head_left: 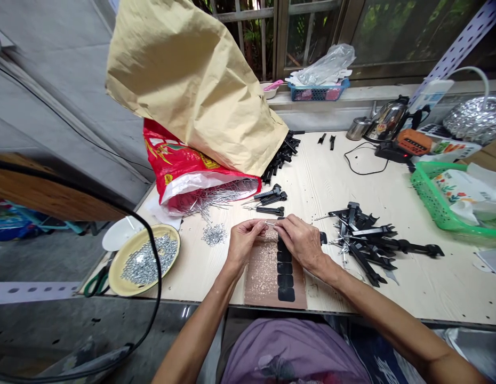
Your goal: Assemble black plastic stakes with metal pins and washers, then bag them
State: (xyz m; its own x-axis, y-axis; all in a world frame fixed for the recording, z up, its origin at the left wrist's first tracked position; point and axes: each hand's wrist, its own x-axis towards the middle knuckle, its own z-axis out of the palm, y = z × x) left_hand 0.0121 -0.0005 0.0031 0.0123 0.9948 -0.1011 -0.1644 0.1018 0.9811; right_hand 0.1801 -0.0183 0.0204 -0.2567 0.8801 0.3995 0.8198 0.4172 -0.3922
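Observation:
Over a brown mat [260,277], my left hand [248,237] and my right hand [302,240] meet, both with fingers pinched. Between their fingertips runs a thin metal rod [270,223], held from both sides. Black flat pieces [286,281] lie in a column on the mat, partly under my right hand. Several black plastic parts with metal rods [272,197] rest just beyond my hands. To the left is a small heap of metal bits [214,234]. A larger pile of black parts [364,240] lies right of my right hand.
A yellow plate [116,277] of metal bits and green-handled scissors [96,282] sit at the left edge. A red bag [168,160] spills rods below a large paper sack [192,85]. At right are a green basket [444,213], an orange battery [414,141] and a kettle [388,118].

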